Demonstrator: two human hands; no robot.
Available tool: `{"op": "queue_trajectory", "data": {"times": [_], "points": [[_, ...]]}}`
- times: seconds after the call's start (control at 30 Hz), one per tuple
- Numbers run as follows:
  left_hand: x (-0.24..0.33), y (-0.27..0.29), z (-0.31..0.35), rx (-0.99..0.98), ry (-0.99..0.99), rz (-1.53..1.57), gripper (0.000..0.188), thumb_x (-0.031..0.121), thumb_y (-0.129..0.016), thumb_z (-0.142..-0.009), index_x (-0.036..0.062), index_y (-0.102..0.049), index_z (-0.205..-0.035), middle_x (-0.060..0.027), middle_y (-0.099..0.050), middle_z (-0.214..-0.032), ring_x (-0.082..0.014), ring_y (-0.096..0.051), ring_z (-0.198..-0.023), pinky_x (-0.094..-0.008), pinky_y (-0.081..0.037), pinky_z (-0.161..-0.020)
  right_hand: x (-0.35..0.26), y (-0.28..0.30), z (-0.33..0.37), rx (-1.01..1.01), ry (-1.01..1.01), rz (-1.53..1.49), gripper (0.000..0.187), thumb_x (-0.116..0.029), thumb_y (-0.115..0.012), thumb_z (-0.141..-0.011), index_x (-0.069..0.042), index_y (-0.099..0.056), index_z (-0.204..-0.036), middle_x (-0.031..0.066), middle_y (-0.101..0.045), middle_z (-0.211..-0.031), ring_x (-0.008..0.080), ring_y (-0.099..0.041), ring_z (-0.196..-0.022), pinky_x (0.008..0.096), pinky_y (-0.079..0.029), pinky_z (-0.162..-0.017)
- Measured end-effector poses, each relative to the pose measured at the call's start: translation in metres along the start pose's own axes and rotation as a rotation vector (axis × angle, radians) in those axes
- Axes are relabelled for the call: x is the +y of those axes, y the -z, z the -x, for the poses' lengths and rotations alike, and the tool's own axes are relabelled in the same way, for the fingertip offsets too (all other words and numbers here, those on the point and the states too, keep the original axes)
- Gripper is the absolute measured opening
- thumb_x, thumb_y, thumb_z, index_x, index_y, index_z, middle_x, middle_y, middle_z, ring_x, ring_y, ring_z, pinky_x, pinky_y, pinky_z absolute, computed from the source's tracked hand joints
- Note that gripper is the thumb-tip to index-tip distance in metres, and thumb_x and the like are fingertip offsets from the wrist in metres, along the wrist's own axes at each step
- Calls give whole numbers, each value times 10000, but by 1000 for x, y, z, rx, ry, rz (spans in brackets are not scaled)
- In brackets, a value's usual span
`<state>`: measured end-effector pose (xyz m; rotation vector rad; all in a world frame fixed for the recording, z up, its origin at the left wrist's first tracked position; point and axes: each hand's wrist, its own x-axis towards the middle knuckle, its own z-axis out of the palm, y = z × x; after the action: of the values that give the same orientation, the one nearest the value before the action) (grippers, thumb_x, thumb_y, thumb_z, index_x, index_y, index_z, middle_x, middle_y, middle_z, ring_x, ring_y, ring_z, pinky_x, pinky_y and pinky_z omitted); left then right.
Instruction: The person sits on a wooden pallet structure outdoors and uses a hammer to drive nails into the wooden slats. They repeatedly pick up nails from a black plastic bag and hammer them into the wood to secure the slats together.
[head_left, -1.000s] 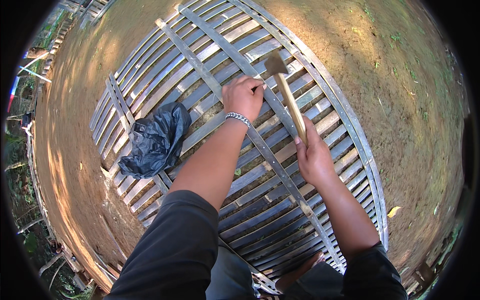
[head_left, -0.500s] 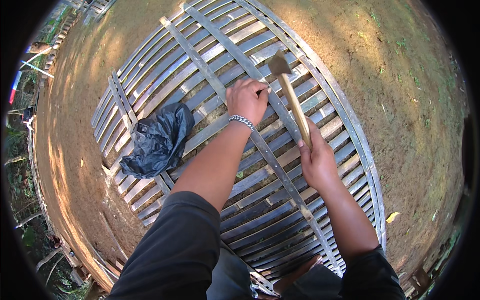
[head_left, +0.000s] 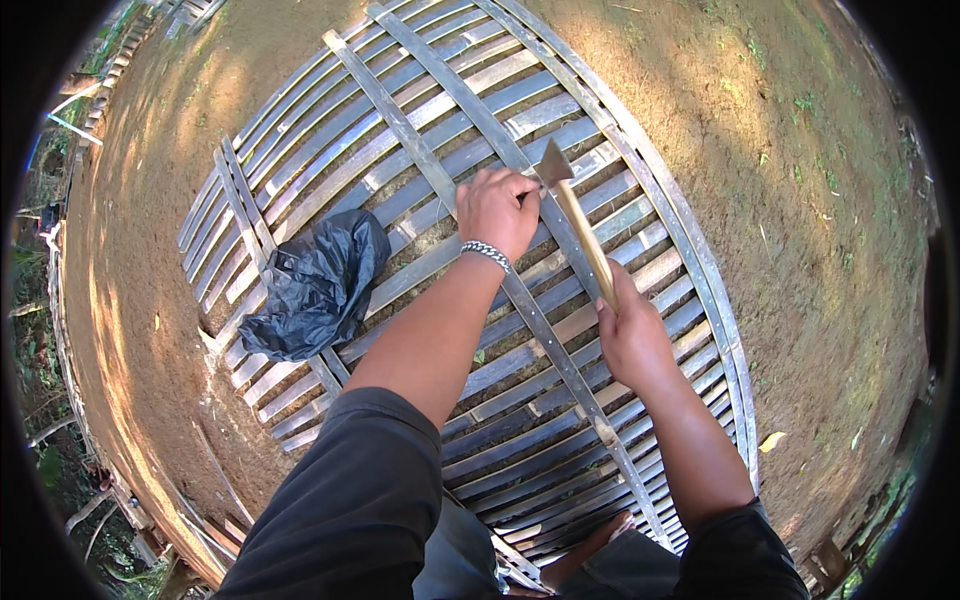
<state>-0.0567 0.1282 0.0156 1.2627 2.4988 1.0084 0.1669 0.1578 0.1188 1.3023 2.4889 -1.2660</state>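
My right hand (head_left: 637, 335) is wrapped round the wooden handle of a hammer (head_left: 585, 232). Its dark metal head hangs just beside my left fingertips. My left hand (head_left: 498, 212) is closed in a pinch at a long cross strip (head_left: 570, 232). Whatever the pinch holds is too small to make out. Under both hands lies a large panel of grey-brown slats (head_left: 515, 375), probably split bamboo, joined by long cross strips. A row of small dots, like nail heads, runs along another cross strip (head_left: 560, 352) nearer my body.
A crumpled black plastic bag (head_left: 318, 285) lies on the slats left of my left arm. Two short strips (head_left: 243, 200) cross the panel's left end. Bare brown soil (head_left: 820, 270) surrounds the panel, with a yellow leaf (head_left: 772, 441) at the right. My foot (head_left: 600, 540) shows at the near end.
The hammer head has come down, closer to my left fingertips, and my right hand has dropped slightly with it. My left hand keeps its pinch in nearly the same place.
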Motion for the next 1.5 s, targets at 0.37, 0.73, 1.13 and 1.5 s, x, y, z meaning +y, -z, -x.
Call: {"op": "queue_trajectory", "data": {"times": [0.37, 0.73, 1.13, 1.5], "points": [[0, 2, -2, 12, -13, -6, 83, 227, -763, -859, 148, -790, -864, -13, -741, -964, -240, -636, -1061, -414, -423, -975, -2, -1, 11, 100, -5, -38, 530, -86, -566, -1017, -101, -414, -1525, 330, -683, -1120, 511, -684, -1033, 551, -548, -880], [-9, 1, -106, 246, -192, -98, 415, 286, -596, -1006, 111, -635, -1381, -131, -638, -1405, -326, -497, -1406, -504, -302, -1214, -15, 11, 13, 133, 62, -54, 552, -101, -571, -1022, -125, -395, -1544, 319, -691, -1127, 518, -683, -1043, 543, -551, -906], [-30, -29, -114, -33, -228, -374, 562, 308, -453, -1060, 117, -397, -1586, -141, -410, -1641, -318, -296, -1562, -568, -153, -1283, 3, 5, 4, 125, 142, -105, 538, -66, -554, -1027, -40, -385, -1538, 320, -665, -1231, 488, -710, -1041, 514, -583, -875], [-28, -22, -115, -60, -191, -388, 567, 313, -437, -1054, 109, -408, -1582, -139, -388, -1656, -309, -270, -1575, -560, -146, -1294, -12, 18, 2, 223, 178, -166, 519, -49, -556, -1037, 19, -385, -1522, 144, -671, -900, 209, -693, -746, 334, -558, -645]]}}
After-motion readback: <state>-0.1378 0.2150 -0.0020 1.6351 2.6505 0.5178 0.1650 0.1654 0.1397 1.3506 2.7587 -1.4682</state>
